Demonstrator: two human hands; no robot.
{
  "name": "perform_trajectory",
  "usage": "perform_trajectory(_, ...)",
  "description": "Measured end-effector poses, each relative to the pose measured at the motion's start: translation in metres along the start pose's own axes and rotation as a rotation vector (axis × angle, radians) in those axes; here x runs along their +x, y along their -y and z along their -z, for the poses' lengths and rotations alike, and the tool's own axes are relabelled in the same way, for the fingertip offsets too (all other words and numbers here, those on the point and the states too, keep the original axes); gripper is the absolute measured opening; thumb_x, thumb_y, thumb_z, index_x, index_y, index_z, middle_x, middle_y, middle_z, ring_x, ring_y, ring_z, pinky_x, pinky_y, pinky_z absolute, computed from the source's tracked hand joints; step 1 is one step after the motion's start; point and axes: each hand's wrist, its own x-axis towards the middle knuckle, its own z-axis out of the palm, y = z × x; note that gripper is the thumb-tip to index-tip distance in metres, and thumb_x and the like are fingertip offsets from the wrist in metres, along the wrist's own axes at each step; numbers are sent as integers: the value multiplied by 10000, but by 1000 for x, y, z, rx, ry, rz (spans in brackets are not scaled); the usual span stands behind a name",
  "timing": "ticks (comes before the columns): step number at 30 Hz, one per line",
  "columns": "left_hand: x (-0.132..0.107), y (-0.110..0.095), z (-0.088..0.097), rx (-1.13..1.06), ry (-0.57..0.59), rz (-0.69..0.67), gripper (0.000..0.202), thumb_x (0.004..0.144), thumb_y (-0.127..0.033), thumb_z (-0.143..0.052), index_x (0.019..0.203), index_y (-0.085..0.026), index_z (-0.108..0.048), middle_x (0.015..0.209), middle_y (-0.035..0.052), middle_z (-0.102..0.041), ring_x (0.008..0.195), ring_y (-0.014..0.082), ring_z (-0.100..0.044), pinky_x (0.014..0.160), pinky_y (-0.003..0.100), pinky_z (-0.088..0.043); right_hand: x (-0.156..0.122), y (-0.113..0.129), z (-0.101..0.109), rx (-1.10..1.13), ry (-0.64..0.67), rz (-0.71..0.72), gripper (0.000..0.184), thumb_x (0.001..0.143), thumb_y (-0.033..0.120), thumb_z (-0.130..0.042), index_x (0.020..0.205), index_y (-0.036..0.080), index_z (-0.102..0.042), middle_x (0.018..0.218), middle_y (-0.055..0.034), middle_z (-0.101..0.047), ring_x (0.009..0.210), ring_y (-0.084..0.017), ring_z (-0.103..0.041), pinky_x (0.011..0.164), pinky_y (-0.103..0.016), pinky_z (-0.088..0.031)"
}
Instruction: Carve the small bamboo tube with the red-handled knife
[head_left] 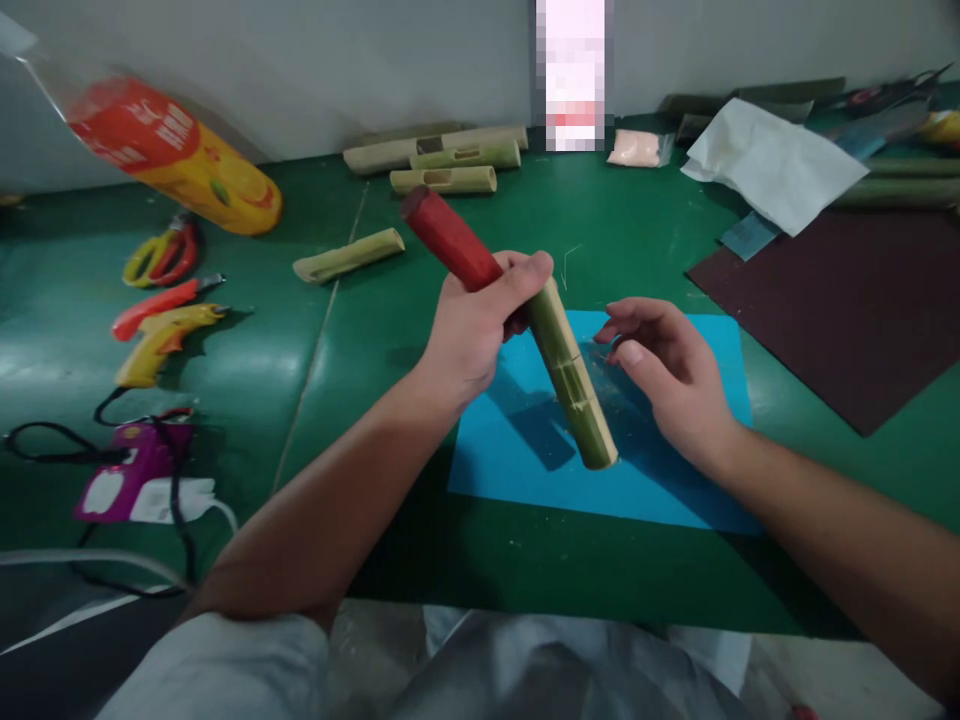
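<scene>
My left hand (487,310) is closed around a green bamboo tube (566,360), which is held tilted above a blue sheet (502,460). A notch is cut across the tube below my grip. From the upper side of my fist sticks out a red cylinder (457,235) in line with the bamboo; my fingers hide where the two meet, so I cannot tell if they are one piece. To the right of the tube, my right hand (667,370) hovers apart from it, thumb and fingers loosely bent and separated, holding nothing. Small shavings lie on the sheet beneath.
Cut bamboo pieces (442,180) lie along the wall, and another piece (349,255) rests nearer. At left are an orange drink bottle (180,150), scissors (161,255), a yellow glue gun (169,340) and a purple power strip (139,465). Dark sandpaper-like sheet (847,320) and white tissue (772,165) lie right.
</scene>
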Motion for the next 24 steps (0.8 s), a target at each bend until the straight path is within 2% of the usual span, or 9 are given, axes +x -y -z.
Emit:
perform_trajectory(4, -2, -9, 0, 39, 115, 64, 444, 760, -566, -920, 622, -208, -697, 560, -17, -524, 501, 87, -393, 470, 287, -276, 10, -7, 5, 61, 52, -70, 483, 990, 704, -722, 1265, 314, -646, 1142, -68, -785, 845, -220, -753, 770, -415, -660)
perform_trajectory(7, -5, -11, 2, 89, 294, 133, 385, 814, -514, -896, 663, -200, -732, 572, -4, -559, 510, 97, -433, 470, 275, -308, 10, -7, 4, 137, 132, -42, 451, 1032, 672, -682, 1309, 319, -639, 1161, -62, -789, 795, -205, -748, 752, -419, -663)
perform_trajectory(11, -9, -12, 5, 139, 495, 237, 375, 865, -505, -879, 707, -193, -743, 606, 3, -623, 533, 109, -523, 485, 255, -375, 4, 0, 0, 232, 204, -25, 441, 997, 614, -776, 1344, 357, -687, 1168, -37, -772, 802, -193, -731, 768, -406, -663)
perform_trajectory(14, -8, -14, 4, 124, 519, 253, 467, 838, -570, -897, 668, -182, -701, 594, -6, -598, 529, 100, -525, 485, 253, -383, -1, 4, -2, 196, 206, -3, 407, 992, 569, -799, 1353, 396, -724, 1280, -47, -720, 908, -198, -723, 834, -408, -674)
perform_trajectory(18, -5, -12, 4, 88, 526, 288, 603, 756, -697, -924, 615, -184, -642, 582, -1, -574, 522, 97, -500, 465, 267, -338, -2, 3, -1, 109, 159, 112, 376, 974, 510, -835, 1335, 437, -759, 1372, -48, -642, 1000, -207, -703, 867, -421, -667)
perform_trajectory(24, -5, 0, 1, 62, 579, 377, 623, 665, -734, -974, 658, -185, -678, 632, 3, -580, 555, 100, -494, 475, 259, -326, 2, 3, 1, 133, 143, 110, 235, 931, 473, -896, 1108, 357, -793, 1250, -53, -696, 1062, -235, -716, 854, -423, -672)
